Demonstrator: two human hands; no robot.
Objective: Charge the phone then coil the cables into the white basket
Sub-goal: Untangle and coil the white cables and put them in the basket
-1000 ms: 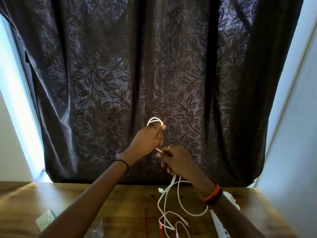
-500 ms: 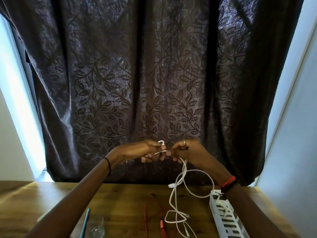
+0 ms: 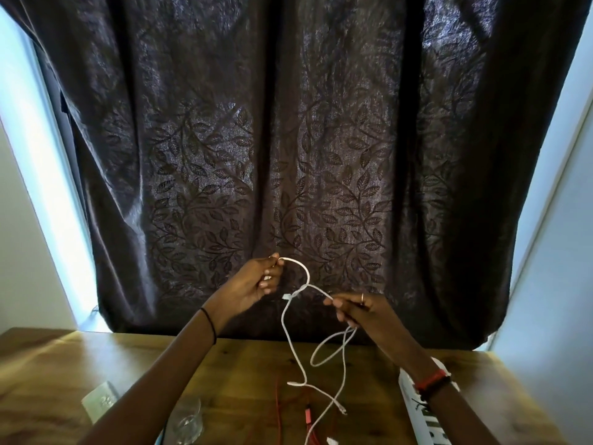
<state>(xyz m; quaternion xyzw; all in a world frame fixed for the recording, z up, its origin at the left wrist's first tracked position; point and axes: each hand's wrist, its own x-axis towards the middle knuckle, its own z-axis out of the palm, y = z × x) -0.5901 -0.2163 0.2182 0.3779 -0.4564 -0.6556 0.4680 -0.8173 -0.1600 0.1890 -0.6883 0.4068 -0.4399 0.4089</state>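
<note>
I hold a white cable (image 3: 291, 342) up in front of a dark curtain, above the wooden table (image 3: 244, 364). My left hand (image 3: 253, 282) pinches one end of it at the upper left. My right hand (image 3: 359, 311) grips it lower and to the right. Between the hands the cable arcs and crosses in a loose knot by a white plug. Its tail hangs in loops down to the table. A red cable (image 3: 279, 409) lies on the table below. The white basket (image 3: 417, 412) shows at the lower right, partly behind my right forearm. No phone is in view.
A dark leaf-patterned curtain (image 3: 288, 155) hangs right behind the table's far edge. A clear glass (image 3: 189, 425) stands at the bottom, left of centre, and a pale flat packet (image 3: 99, 401) lies further left. Walls close in at both sides.
My hands have moved apart. The left hand rose and went left, the right dropped and went right, drawing the cable out between them with a loose knot showing.
</note>
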